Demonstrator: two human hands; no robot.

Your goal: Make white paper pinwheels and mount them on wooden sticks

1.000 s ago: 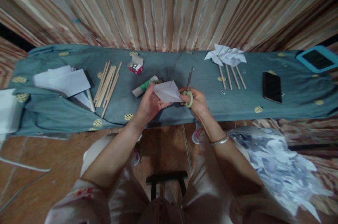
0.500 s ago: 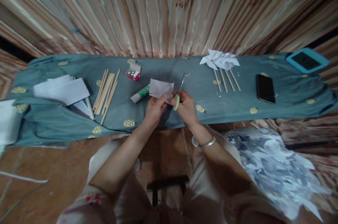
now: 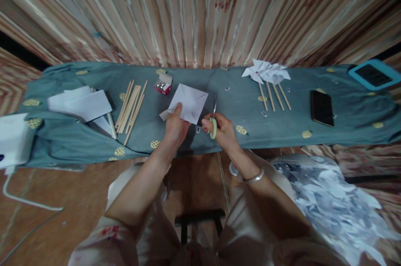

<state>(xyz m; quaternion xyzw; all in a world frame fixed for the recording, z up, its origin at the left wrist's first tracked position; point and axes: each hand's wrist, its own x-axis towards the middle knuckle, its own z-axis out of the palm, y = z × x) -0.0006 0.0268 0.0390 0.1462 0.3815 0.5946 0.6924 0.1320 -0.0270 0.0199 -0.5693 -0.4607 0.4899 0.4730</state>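
A square sheet of white paper [image 3: 189, 101], with slits running in from its corners, is pinched in my left hand [image 3: 175, 126], thumb on top. My right hand [image 3: 222, 129] grips scissors [image 3: 213, 126] with light green handles, blades pointing away from me. The scissors are beside the paper's right corner, apart from it. Under the paper's left side, one end of a glue stick [image 3: 164, 115] shows; the rest is hidden. Behind the paper stands a small open red and white box [image 3: 163, 86] of shiny metal pins.
Wooden sticks [image 3: 130, 107] and folded white paper [image 3: 83, 105] lie to the left. Paper pinwheels on sticks [image 3: 267, 74], a black phone [image 3: 322, 108] and a blue-framed tablet [image 3: 374, 74] are on the right. A bag of paper scraps [image 3: 328, 199] sits below the table.
The paper has turned flat and moved slightly left, now covering most of the glue stick. The scissors have come away from it, and my two hands are farther apart.
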